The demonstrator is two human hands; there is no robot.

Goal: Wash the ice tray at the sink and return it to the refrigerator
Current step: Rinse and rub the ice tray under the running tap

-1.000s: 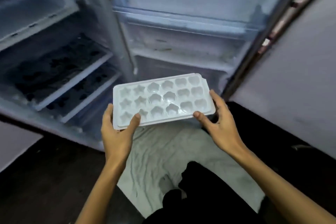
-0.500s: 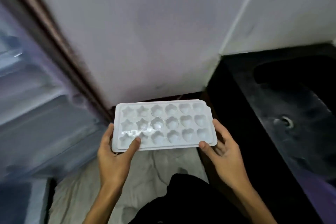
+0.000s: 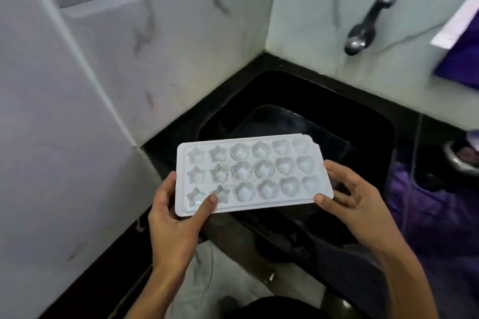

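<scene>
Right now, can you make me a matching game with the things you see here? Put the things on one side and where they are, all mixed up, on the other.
Things:
1. ice tray
2. tap
3. sink
4. left hand

Places or states:
A. sticks out of the tiled wall
B. grips the tray's star-shaped end
C. dark basin in the counter corner
D. white, held level over the basin

Pairs: 1-D, 2-A, 3-C, 4-B
</scene>
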